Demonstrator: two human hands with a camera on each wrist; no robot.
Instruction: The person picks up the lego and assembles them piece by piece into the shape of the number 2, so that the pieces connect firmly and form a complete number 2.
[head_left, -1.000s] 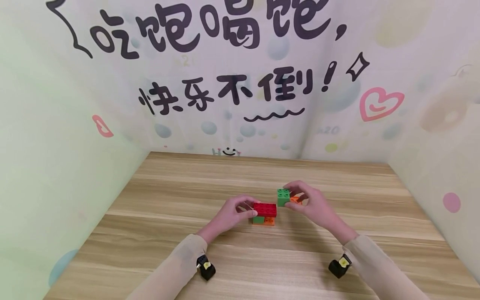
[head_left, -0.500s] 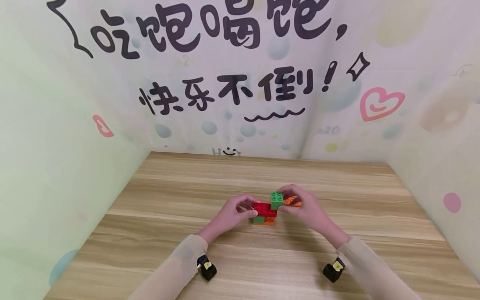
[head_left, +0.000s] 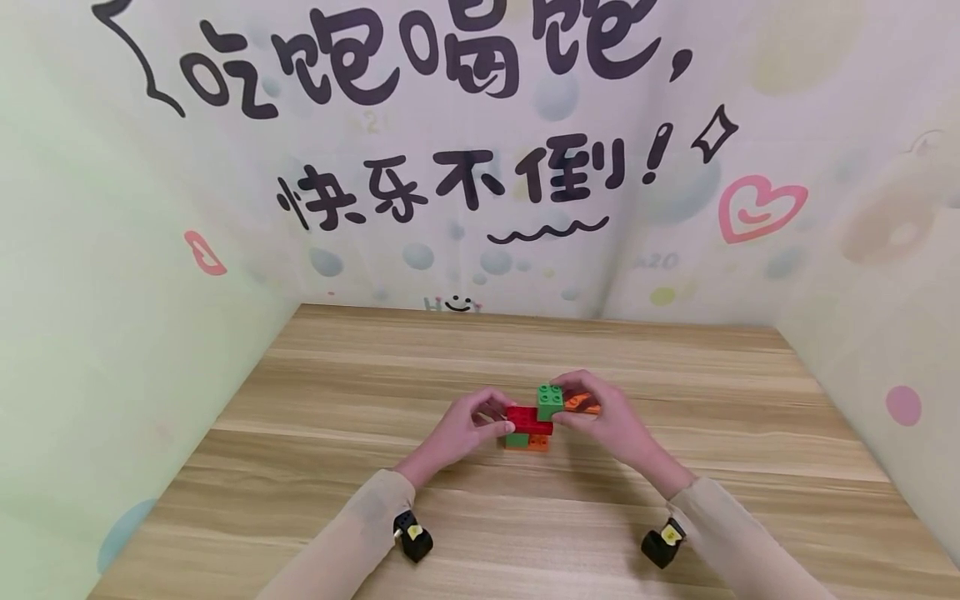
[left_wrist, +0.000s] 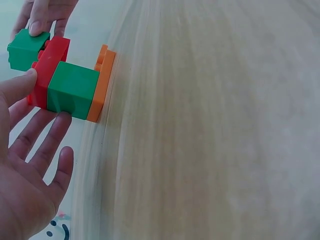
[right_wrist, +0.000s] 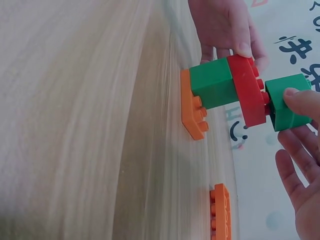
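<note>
Between both hands stands a stack of toy building bricks: an orange brick (right_wrist: 189,107) at the base, a green brick (left_wrist: 74,90) on one end of it, and a red brick (head_left: 521,418) across the top. My left hand (head_left: 463,427) pinches the red brick at its left end, thumb on the near side. With thumb and fingers, my right hand (head_left: 603,414) holds another green brick (right_wrist: 289,100) over the red brick's right end. This green brick meets the red studs at a slight tilt, a gap showing along one side.
Another orange brick (right_wrist: 221,215) lies on the wooden table (head_left: 480,517), right of the stack and partly behind the right hand in the head view. A printed cloth wall (head_left: 420,250) rises at the table's back edge.
My right hand has brought the green brick left and slightly down, from beside the stack onto the red brick's right end. The left hand and the stack stay in place.
</note>
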